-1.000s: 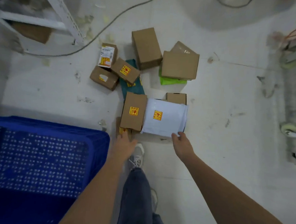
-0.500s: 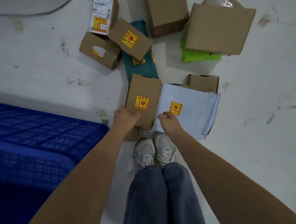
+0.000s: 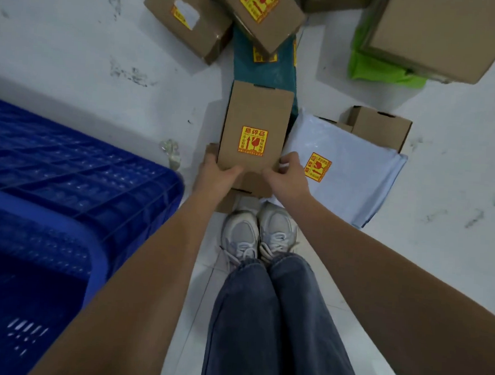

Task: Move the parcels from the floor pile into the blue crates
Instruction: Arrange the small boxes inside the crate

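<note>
A tall brown cardboard box (image 3: 256,115) with a yellow fragile sticker lies in the middle of the floor pile. My left hand (image 3: 216,176) grips its near left corner and my right hand (image 3: 288,179) grips its near right corner. Another small brown box (image 3: 229,199) lies partly hidden under it. To the right is a pale blue mailer bag (image 3: 354,176) with the same sticker. The blue crate (image 3: 99,216) stands at my left, its rim close to my left forearm.
More brown boxes (image 3: 190,18) (image 3: 270,12) (image 3: 435,33) (image 3: 380,128), a teal bag (image 3: 262,72) and a green bag (image 3: 381,71) lie further ahead on the white floor. My shoes (image 3: 259,234) stand right behind the pile. A crumpled scrap (image 3: 170,150) lies by the crate.
I have bent closer to the pile. My right hand left the blue mailer and moved left onto the brown box; both hands now hold its near end.
</note>
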